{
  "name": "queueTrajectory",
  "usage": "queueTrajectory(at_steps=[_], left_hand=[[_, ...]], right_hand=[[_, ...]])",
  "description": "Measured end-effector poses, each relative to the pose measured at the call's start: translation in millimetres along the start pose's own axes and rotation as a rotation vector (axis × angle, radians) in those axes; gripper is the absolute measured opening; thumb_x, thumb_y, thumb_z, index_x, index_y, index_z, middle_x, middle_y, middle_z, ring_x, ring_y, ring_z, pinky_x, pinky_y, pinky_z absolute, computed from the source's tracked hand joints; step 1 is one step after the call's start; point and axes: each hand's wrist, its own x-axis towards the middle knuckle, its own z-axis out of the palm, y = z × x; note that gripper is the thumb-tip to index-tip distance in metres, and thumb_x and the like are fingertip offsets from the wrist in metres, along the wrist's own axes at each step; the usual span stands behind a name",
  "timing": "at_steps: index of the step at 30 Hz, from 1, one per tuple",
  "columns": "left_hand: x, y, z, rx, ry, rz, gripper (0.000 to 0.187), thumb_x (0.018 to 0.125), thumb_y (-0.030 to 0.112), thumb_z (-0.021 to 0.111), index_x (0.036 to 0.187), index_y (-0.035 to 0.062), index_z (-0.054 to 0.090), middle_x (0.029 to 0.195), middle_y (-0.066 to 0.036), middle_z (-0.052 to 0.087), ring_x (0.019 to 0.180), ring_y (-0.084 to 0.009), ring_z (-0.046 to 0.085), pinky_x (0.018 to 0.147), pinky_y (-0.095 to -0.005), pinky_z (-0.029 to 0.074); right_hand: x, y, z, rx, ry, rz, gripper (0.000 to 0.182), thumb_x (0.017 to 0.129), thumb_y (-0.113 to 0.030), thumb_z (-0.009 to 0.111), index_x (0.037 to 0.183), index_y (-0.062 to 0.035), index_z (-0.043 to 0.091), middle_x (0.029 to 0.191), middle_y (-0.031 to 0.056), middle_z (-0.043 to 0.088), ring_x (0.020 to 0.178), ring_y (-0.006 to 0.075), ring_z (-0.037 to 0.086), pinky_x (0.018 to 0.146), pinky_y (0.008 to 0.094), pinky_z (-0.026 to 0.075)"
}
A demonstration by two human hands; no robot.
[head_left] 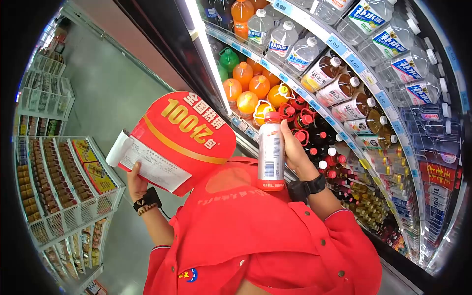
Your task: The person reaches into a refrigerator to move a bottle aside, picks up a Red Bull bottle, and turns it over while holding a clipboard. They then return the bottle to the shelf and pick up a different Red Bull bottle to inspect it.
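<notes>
My right hand point(296, 151) is closed around a silver drink bottle point(271, 152) with a red cap, held upright in front of my chest. Its lower red band reads "RED BULL ENERGY", and a barcode faces me. On the other side, my left hand point(136, 181) grips the lower edge of a red cardboard sign point(196, 129) with gold and white Chinese lettering. A printed paper sheet point(156, 164), curled at its left end, lies against the sign under my left thumb. My other left fingers are hidden behind the sign.
A lit drinks shelf point(344, 54) with several curved rows of bottles and price labels rises close on my right. Large orange bottles point(259, 86) stand low in it. Racks of packaged goods point(69, 182) line the left, beyond a grey floor point(105, 93).
</notes>
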Motion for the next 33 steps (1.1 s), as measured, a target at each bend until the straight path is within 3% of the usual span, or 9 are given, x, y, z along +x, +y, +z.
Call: queueTrajectory(at_steps=[3, 8, 10, 16, 22, 23, 24, 29, 33], left_hand=[[-1.3, 2.2, 5.0, 0.001, 0.017, -0.006, 0.061, 0.076, 0.018, 0.067, 0.127, 0.0000, 0.038, 0.120, -0.013, 0.052, 0.107, -0.0281, 0.054, 0.093, -0.0414, 0.045], [-2.8, 2.7, 6.7, 0.004, 0.016, -0.008, 0.062, 0.077, 0.018, 0.067, 0.127, -0.0012, 0.037, 0.119, -0.014, 0.052, 0.106, -0.0284, 0.055, 0.093, -0.0408, 0.045], [-3.7, 2.5, 4.3, 0.014, 0.025, -0.017, 0.062, 0.077, 0.018, 0.067, 0.127, -0.0019, 0.036, 0.119, -0.014, 0.052, 0.106, -0.0280, 0.054, 0.092, -0.0403, 0.045], [-6.3, 1.6, 3.0, 0.029, 0.054, -0.012, 0.058, 0.079, 0.016, 0.064, 0.127, -0.0018, 0.036, 0.121, -0.013, 0.051, 0.108, -0.0272, 0.053, 0.094, -0.0401, 0.043], [-14.1, 1.5, 1.6, 0.029, 0.049, -0.035, 0.055, 0.080, 0.015, 0.063, 0.127, -0.0007, 0.038, 0.121, -0.011, 0.051, 0.110, -0.0264, 0.052, 0.095, -0.0399, 0.042], [-14.4, 1.3, 0.2, 0.019, 0.046, -0.047, 0.055, 0.080, 0.015, 0.063, 0.127, -0.0004, 0.038, 0.122, -0.011, 0.051, 0.110, -0.0263, 0.052, 0.095, -0.0402, 0.042], [-14.6, 1.1, 0.0, 0.020, 0.057, -0.042, 0.056, 0.080, 0.015, 0.064, 0.127, -0.0003, 0.038, 0.122, -0.011, 0.051, 0.110, -0.0264, 0.052, 0.095, -0.0402, 0.042], [-10.1, -2.1, -6.7, 0.024, 0.080, -0.054, 0.059, 0.079, 0.016, 0.065, 0.128, 0.0001, 0.037, 0.123, -0.011, 0.051, 0.110, -0.0268, 0.052, 0.096, -0.0398, 0.042], [-12.6, -3.9, -7.3, 0.016, 0.086, -0.051, 0.060, 0.079, 0.016, 0.066, 0.129, 0.0011, 0.036, 0.124, -0.011, 0.050, 0.112, -0.0266, 0.050, 0.097, -0.0403, 0.040]], right_hand=[[-3.1, -2.2, 3.9, -0.004, 0.027, -0.053, 0.063, 0.094, -0.054, 0.026, 0.109, 0.0013, 0.052, 0.092, 0.0121, 0.062, 0.078, 0.0177, 0.063, 0.071, 0.0317, 0.052], [-13.3, -13.9, 12.3, 0.100, -0.253, -0.072, 0.056, 0.095, -0.045, 0.026, 0.118, 0.0015, 0.046, 0.096, 0.0160, 0.061, 0.087, 0.0294, 0.062, 0.078, 0.0397, 0.050], [-14.6, -13.6, 13.1, 0.186, -0.246, -0.030, 0.051, 0.094, -0.043, 0.031, 0.114, 0.0015, 0.047, 0.096, 0.0167, 0.061, 0.087, 0.0286, 0.062, 0.078, 0.0388, 0.050], [-6.7, -3.8, -1.8, 0.297, -0.510, 0.064, 0.057, 0.082, -0.031, 0.047, 0.126, 0.0045, 0.038, 0.117, 0.0212, 0.053, 0.110, 0.0381, 0.052, 0.095, 0.0445, 0.041], [3.6, 2.9, -12.9, 0.282, -0.453, 0.139, 0.053, 0.083, -0.022, 0.054, 0.127, 0.0016, 0.036, 0.116, 0.0189, 0.053, 0.107, 0.0322, 0.054, 0.093, 0.0427, 0.043], [5.3, 4.9, -14.8, 0.284, -0.398, 0.165, 0.051, 0.084, -0.021, 0.056, 0.127, -0.0012, 0.036, 0.114, 0.0149, 0.054, 0.104, 0.0264, 0.056, 0.092, 0.0402, 0.044], [8.7, 10.2, -20.0, 0.239, -0.335, 0.138, 0.055, 0.085, -0.026, 0.058, 0.126, 0.0036, 0.037, 0.114, 0.0186, 0.054, 0.104, 0.0316, 0.056, 0.091, 0.0422, 0.045], [18.7, 19.9, -23.9, 0.211, -0.227, 0.182, 0.053, 0.080, -0.028, 0.068, 0.120, -0.0031, 0.044, 0.102, 0.0074, 0.059, 0.092, 0.0175, 0.059, 0.084, 0.0337, 0.048], [25.4, 25.7, -26.6, 0.231, -0.173, 0.255, 0.047, 0.081, -0.031, 0.067, 0.113, -0.0032, 0.049, 0.096, 0.0072, 0.060, 0.087, 0.0173, 0.061, 0.079, 0.0332, 0.051]])
